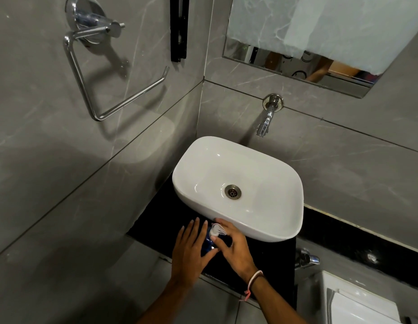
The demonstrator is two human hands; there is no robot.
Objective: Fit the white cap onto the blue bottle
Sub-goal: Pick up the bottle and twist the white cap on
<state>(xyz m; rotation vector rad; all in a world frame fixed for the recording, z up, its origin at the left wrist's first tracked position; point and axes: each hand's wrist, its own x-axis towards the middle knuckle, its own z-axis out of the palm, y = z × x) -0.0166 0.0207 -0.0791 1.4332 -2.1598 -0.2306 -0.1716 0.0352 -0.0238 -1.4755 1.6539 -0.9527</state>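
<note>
Below, black counter [268,265] by white basin [285,183]; right hand's [236,251] grip pinching white cap [214,231].

Head view, single wide-angle camera: set high above a white basin [238,185] on a black counter [156,220], looking forward and steeply down into a tiled corner. Wall tap [266,118] and mirror [320,43] lie ahead, towel ring [105,73] on the left wall. Near field: both forearms enter from the bottom edge (lines bow toward the frame's edges). No second view.
</note>
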